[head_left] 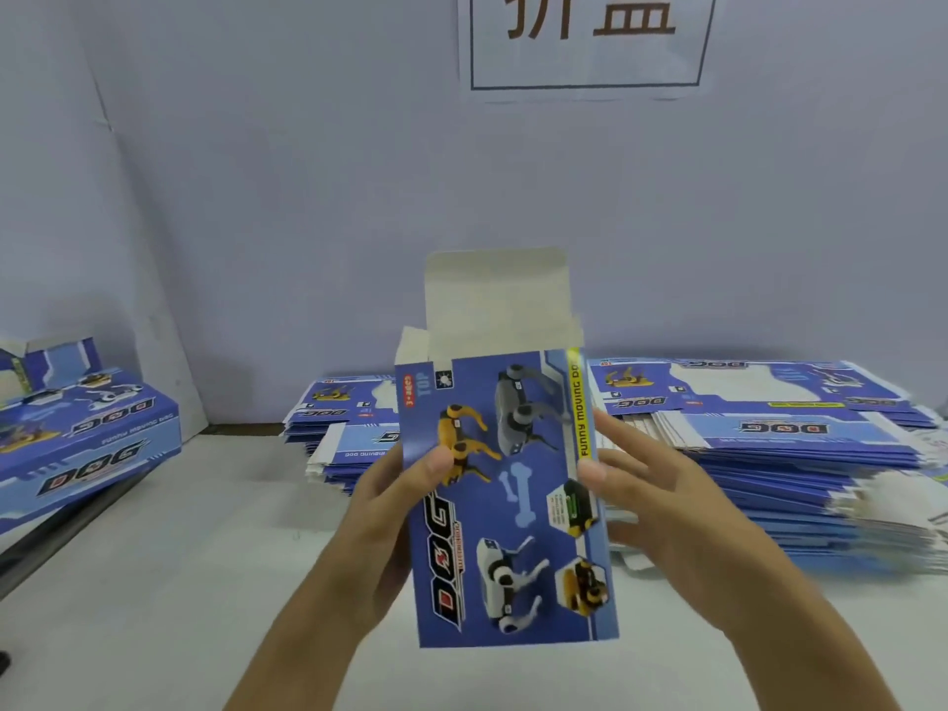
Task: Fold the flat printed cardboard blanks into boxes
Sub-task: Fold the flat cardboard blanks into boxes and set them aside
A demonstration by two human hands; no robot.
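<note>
Head view: both hands' grip holds upright box (505,497), left (390,497) and right (662,497) edges.

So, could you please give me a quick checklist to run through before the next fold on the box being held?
1. Left hand grips the box, thumb on the printed face: ok.
2. Right hand holds its right edge: ok.
3. Top flap open and upright: ok.
4. Bottom end closed: cannot tell.
5. Stack of flat blanks within reach behind: ok.
6. Finished box set aside at left: ok.
</note>
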